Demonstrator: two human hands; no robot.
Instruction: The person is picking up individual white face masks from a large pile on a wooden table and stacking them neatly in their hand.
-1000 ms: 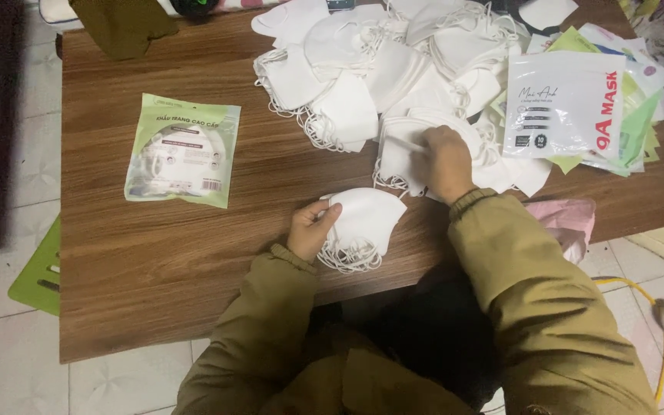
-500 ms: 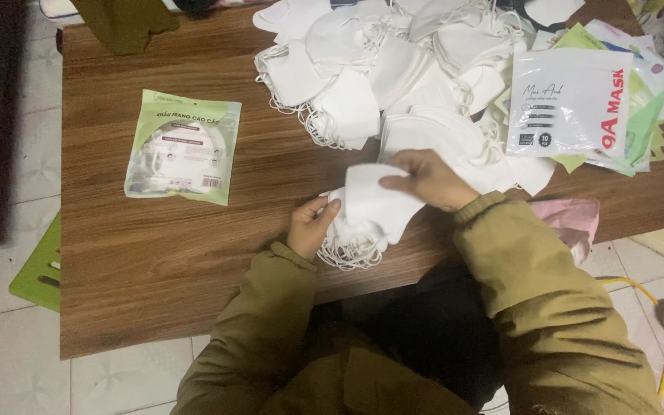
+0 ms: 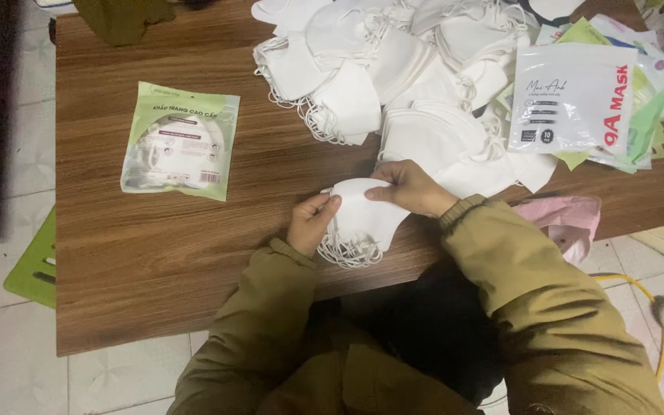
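Observation:
My left hand (image 3: 313, 222) pinches the left edge of a small stack of white face masks (image 3: 363, 219) lying at the near edge of the wooden table (image 3: 155, 253). My right hand (image 3: 409, 188) grips the top mask of that stack from the right, thumb and fingers closed on it. The stack's elastic ear loops (image 3: 347, 253) hang toward me. A big loose pile of white masks (image 3: 393, 69) spreads over the far middle of the table, just beyond my right hand.
A sealed green mask packet (image 3: 180, 141) lies flat at the left. A stack of white and green packets (image 3: 585, 100) sits at the far right. A pink bag (image 3: 566, 219) hangs off the table's right front. A green object (image 3: 36, 265) lies on the tiled floor.
My right hand pulled a white mask from the big pile back to the stack under my left hand and now holds it on top.

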